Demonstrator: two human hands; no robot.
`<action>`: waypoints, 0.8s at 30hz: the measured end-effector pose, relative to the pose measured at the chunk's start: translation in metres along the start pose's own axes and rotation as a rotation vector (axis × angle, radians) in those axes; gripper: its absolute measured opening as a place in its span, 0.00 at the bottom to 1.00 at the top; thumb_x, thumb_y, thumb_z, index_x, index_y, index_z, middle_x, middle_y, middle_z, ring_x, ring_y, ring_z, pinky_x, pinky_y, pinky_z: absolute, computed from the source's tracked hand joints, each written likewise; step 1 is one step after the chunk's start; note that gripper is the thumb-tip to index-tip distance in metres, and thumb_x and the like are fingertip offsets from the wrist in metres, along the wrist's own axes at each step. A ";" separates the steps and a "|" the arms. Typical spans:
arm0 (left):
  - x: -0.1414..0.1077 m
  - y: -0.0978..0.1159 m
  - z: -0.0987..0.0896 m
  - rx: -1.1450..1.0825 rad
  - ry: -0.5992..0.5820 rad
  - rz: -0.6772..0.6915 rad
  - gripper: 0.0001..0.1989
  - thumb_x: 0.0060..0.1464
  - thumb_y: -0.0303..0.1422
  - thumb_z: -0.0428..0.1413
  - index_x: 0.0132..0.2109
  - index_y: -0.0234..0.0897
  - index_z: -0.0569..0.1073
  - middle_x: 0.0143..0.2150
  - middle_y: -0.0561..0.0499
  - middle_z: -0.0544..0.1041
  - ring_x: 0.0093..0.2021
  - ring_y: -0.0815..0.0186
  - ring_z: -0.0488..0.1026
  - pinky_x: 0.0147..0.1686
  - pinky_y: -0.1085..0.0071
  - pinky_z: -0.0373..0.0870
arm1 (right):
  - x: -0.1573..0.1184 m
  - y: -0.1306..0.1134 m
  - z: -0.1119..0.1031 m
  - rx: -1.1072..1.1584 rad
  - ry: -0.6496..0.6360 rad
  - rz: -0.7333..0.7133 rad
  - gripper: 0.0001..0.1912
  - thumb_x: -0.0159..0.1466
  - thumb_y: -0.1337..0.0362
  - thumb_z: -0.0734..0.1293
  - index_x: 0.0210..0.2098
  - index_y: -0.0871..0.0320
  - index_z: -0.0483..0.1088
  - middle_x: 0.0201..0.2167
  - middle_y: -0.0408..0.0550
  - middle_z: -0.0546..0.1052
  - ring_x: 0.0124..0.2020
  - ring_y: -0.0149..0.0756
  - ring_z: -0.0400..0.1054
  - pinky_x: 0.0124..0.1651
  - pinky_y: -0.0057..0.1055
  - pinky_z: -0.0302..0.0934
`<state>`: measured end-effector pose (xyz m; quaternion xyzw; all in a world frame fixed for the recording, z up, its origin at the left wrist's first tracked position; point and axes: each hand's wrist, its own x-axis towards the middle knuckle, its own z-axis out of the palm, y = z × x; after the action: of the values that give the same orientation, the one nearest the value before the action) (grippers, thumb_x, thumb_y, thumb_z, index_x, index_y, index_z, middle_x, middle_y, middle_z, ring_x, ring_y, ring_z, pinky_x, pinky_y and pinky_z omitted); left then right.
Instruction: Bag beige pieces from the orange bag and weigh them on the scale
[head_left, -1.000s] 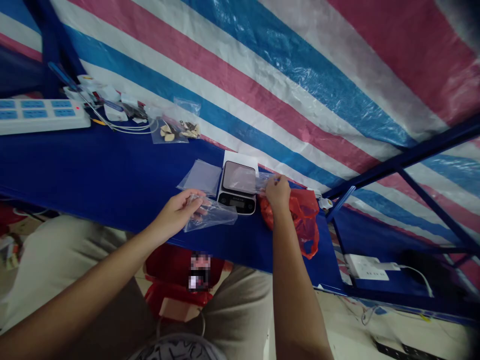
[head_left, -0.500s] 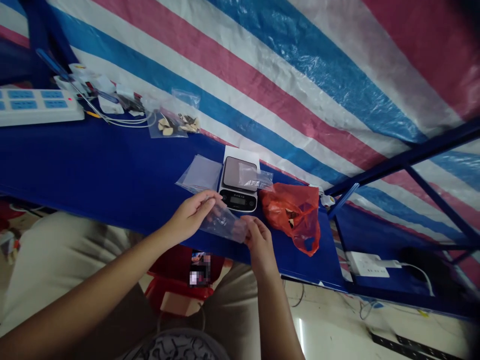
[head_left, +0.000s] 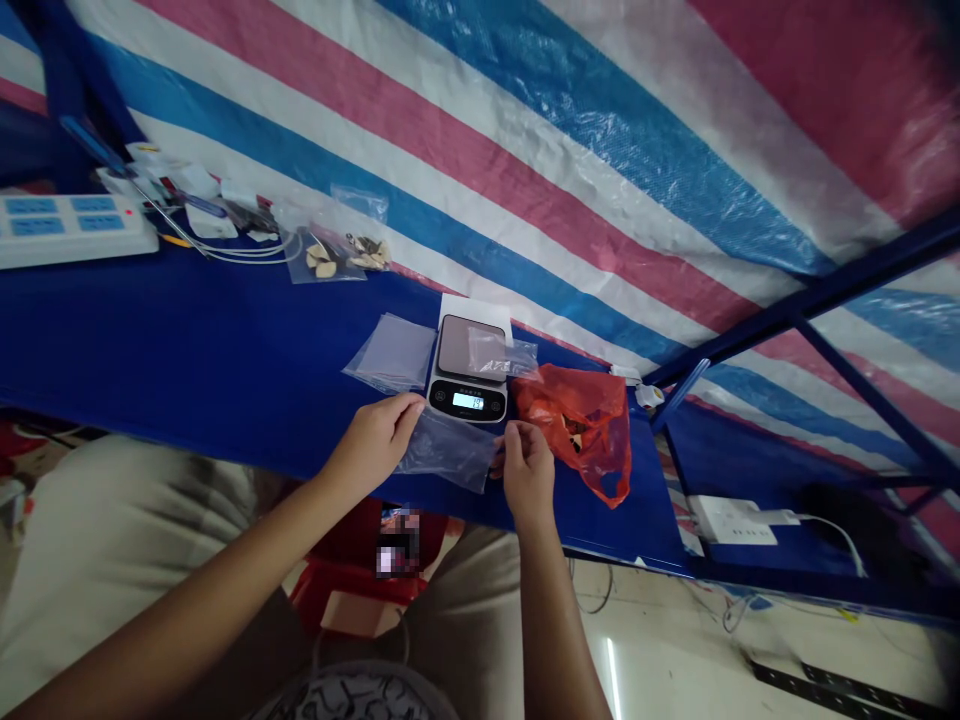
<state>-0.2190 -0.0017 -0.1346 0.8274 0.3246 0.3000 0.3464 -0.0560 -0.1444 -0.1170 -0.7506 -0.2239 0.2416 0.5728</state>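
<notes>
Between both hands (head_left: 381, 438) — clear bag (head_left: 448, 450)

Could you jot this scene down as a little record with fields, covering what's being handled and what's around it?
Left grip: pinching a clear bag near its left end
Right grip: at that bag's right end; hold unclear
Scale: display lit
On scale: second clear bag, overhanging its right side
Left of scale: flat clear bags
Right of scale: red bag
Surface: blue table
</notes>
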 end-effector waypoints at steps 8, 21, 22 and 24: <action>-0.006 0.010 0.006 -0.069 0.113 -0.065 0.15 0.67 0.40 0.47 0.47 0.37 0.75 0.28 0.54 0.76 0.28 0.67 0.74 0.35 0.71 0.67 | -0.021 0.008 0.013 -0.050 -0.036 -0.026 0.31 0.66 0.43 0.65 0.59 0.56 0.58 0.34 0.41 0.75 0.18 0.28 0.70 0.18 0.24 0.60; -0.004 0.009 0.008 -0.139 0.227 -0.167 0.15 0.67 0.42 0.48 0.48 0.38 0.74 0.32 0.53 0.78 0.30 0.67 0.75 0.35 0.71 0.68 | -0.034 0.020 -0.005 0.122 -0.081 0.001 0.20 0.63 0.47 0.69 0.42 0.57 0.67 0.23 0.37 0.72 0.18 0.28 0.65 0.20 0.25 0.60; -0.004 0.009 0.008 -0.121 0.216 -0.158 0.15 0.67 0.41 0.48 0.48 0.38 0.74 0.32 0.53 0.78 0.31 0.66 0.76 0.36 0.70 0.69 | -0.037 0.020 -0.011 0.046 -0.046 -0.015 0.19 0.65 0.47 0.67 0.42 0.58 0.68 0.23 0.38 0.72 0.17 0.29 0.65 0.19 0.26 0.59; -0.004 0.008 0.009 -0.077 0.183 -0.137 0.14 0.66 0.40 0.49 0.49 0.39 0.74 0.33 0.52 0.80 0.34 0.64 0.78 0.39 0.69 0.70 | -0.045 0.014 -0.020 -0.175 0.110 -0.119 0.18 0.68 0.49 0.64 0.44 0.58 0.70 0.25 0.42 0.74 0.20 0.33 0.69 0.23 0.30 0.64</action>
<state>-0.2124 -0.0131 -0.1348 0.7585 0.3987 0.3624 0.3665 -0.0778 -0.1901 -0.1215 -0.7951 -0.2565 0.1453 0.5300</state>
